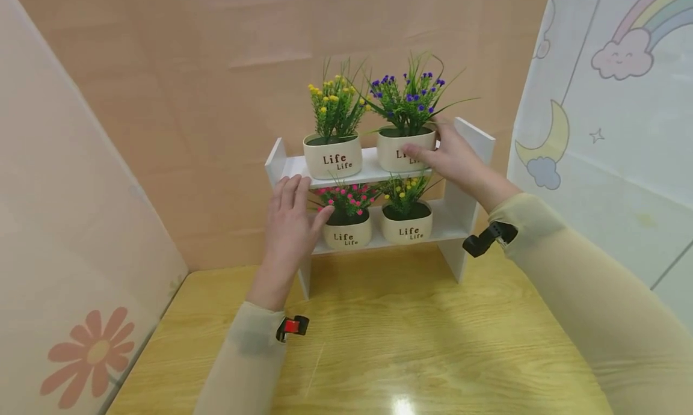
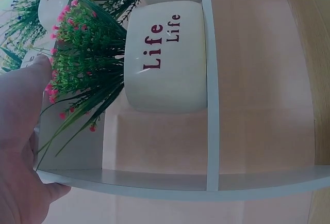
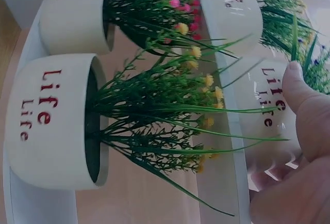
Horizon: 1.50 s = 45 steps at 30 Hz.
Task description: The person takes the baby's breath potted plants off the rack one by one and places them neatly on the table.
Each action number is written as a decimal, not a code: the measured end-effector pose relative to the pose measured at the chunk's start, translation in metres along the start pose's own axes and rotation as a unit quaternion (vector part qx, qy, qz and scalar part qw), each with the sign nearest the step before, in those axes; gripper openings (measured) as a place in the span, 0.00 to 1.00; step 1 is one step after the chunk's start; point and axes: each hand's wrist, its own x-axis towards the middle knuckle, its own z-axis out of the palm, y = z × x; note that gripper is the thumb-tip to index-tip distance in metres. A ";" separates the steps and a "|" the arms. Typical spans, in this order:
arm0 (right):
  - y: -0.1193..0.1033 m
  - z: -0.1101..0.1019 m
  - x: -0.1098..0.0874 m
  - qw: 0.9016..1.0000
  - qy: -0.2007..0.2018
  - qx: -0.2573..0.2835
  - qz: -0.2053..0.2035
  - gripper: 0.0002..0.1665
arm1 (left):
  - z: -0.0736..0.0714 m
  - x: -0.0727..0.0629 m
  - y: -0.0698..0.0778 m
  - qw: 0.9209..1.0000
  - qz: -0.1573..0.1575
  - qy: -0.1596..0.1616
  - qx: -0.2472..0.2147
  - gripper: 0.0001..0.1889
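A white two-tier shelf (image 1: 455, 219) carries flower pots lettered "Life". On its top tier, my right hand (image 1: 457, 156) grips the pot with purple flowers (image 1: 392, 150), thumb across the front and fingers behind its right side. Left of that pot stands one with yellow flowers (image 1: 332, 156). My left hand (image 1: 292, 222) holds the shelf's left end, fingers over the upper board and thumb in front of it. In the left wrist view a pot with pink flowers (image 2: 165, 79) sits on the lower board near this hand. Beside it is another yellow-flowered pot (image 3: 56, 131), plain in the right wrist view.
The shelf stands on a wood-grain table (image 1: 379, 337) against a tan backdrop (image 1: 216, 102). A white panel with a printed flower (image 1: 89, 355) rises on the left. On the right is a panel with a printed moon and rainbow (image 1: 606, 162).
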 end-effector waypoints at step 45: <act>-0.002 0.006 -0.002 0.994 0.047 0.085 0.043 0.54 | 0.001 -0.002 0.002 1.000 -0.008 0.011 -0.019 0.40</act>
